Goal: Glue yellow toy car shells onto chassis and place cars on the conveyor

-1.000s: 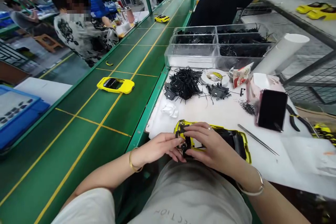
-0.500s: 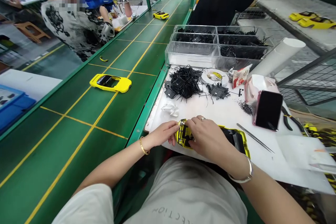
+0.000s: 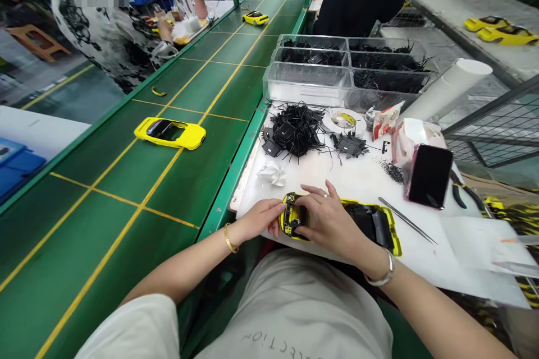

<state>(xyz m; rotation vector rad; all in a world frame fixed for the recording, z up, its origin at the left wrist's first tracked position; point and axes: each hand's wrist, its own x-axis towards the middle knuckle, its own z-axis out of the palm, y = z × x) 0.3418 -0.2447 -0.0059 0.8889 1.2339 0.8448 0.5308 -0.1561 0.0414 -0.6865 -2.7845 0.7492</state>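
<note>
A yellow model car body lies on the white worktop with its black inside facing up. At its left end, my left hand is closed on the rim, thumb on top and fingers curled below. My right hand arches over the middle of the body; its thumb and index finger grip around the black parts near the left end, while other fingers are lifted. Whether a small part sits under those fingertips is hidden. Crumpled white paper lies just beyond, and tweezers rest to the right.
Black wired parts are heaped behind the car, before a clear divided tray. A phone, pliers and tiny black pieces lie right. Left runs a green conveyor carrying a yellow car. Co-workers sit beyond.
My right hand has shifted slightly left and lifted some fingers, uncovering more of the car's inside. My left hand stays on the car's end. The camera view has moved a little.
</note>
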